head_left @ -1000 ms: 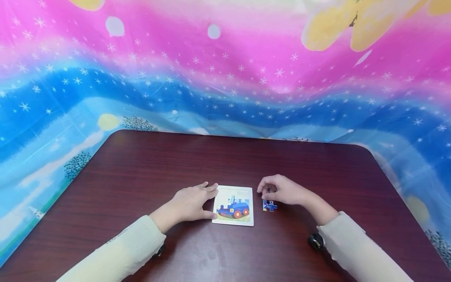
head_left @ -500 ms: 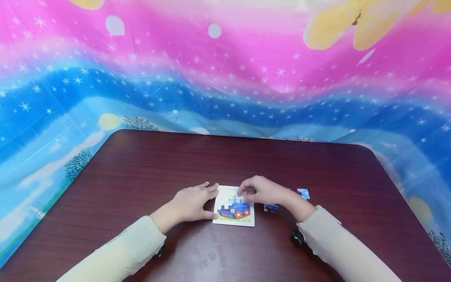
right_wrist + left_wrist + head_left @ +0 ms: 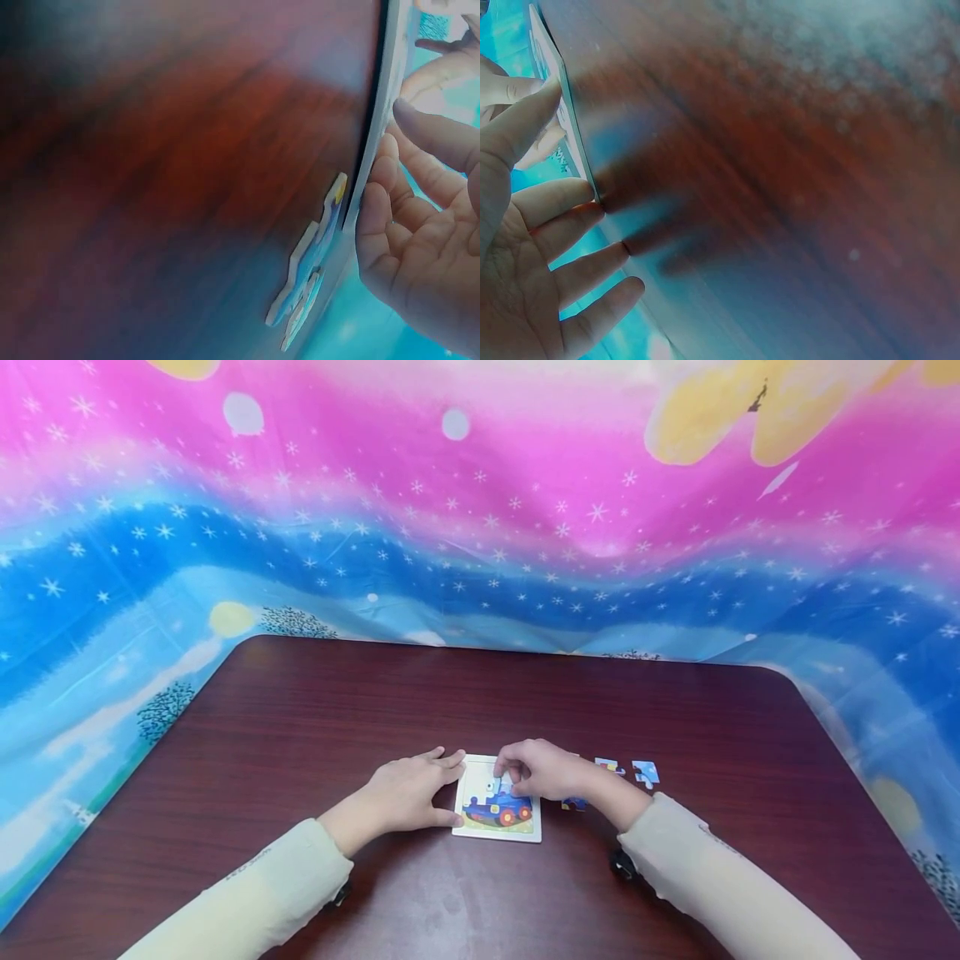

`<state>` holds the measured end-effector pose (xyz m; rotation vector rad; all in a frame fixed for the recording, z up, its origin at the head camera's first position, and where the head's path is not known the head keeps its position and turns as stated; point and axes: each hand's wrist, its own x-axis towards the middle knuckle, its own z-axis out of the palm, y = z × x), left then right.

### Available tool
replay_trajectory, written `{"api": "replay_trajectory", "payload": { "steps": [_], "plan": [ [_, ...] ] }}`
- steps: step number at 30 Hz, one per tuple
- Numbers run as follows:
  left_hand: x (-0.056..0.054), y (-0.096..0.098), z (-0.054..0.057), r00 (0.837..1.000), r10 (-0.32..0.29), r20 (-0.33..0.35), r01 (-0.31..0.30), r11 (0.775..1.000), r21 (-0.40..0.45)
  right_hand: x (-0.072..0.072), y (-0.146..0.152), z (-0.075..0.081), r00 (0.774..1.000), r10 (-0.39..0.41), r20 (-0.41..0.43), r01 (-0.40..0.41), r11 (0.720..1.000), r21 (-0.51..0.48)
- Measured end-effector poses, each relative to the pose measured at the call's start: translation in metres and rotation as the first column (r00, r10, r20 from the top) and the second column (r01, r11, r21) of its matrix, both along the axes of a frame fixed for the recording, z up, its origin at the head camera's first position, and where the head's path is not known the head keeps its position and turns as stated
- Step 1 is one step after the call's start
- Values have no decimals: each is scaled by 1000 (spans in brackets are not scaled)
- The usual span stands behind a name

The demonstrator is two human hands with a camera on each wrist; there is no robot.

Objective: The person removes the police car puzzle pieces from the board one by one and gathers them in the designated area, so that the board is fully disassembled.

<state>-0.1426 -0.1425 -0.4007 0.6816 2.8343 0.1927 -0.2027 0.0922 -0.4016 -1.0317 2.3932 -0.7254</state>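
Nearest, two off-white long sleeves [image 3: 262, 889] run back from the fingers and are cut off at the lower edge of the head view. Beneath each cuff a small black device [image 3: 624, 865] shows only partly.

The left hand [image 3: 408, 793] lies flat-fingered, thumb and fingers spread well apart, with the thumb touching the near left corner of a square white-framed puzzle board [image 3: 487, 837] and the index finger its far left corner. The board, with its blue train on red wheels, lies between the two hands' fingers.

The right hand [image 3: 543, 768] is over the board's far right part, its fingers curled and hiding that part of the picture. Whether a piece is pinched between them I cannot tell; the right wrist view shows the thumb apart from the bent fingers, their tips at the board.

To the right of these fingers, a mostly blue jigsaw piece [image 3: 573, 805] is half hidden under the hand. Farther right lie a red, yellow and blue jigsaw piece [image 3: 607, 766], partly covered by the forearm, and a light-blue and white jigsaw piece [image 3: 645, 772].

Beyond the fingertips stretches the dark reddish-brown wood-grain table [image 3: 450, 693], then a pink and blue snowflake-patterned cloth [image 3: 480, 543], cropped above.
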Motion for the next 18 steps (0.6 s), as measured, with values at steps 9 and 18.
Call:
{"api": "replay_trajectory", "payload": {
  "steps": [9, 18],
  "plan": [
    [0, 0, -1, 1000, 1, -2, -1, 1000, -1, 4, -5, -2, 998, -58, 9, 58, 998, 12],
    [-1, 0, -1, 1000, -4, -2, 4, 1000, -9, 4, -3, -2, 998, -63, 0, 63, 998, -13]
  ]
}}
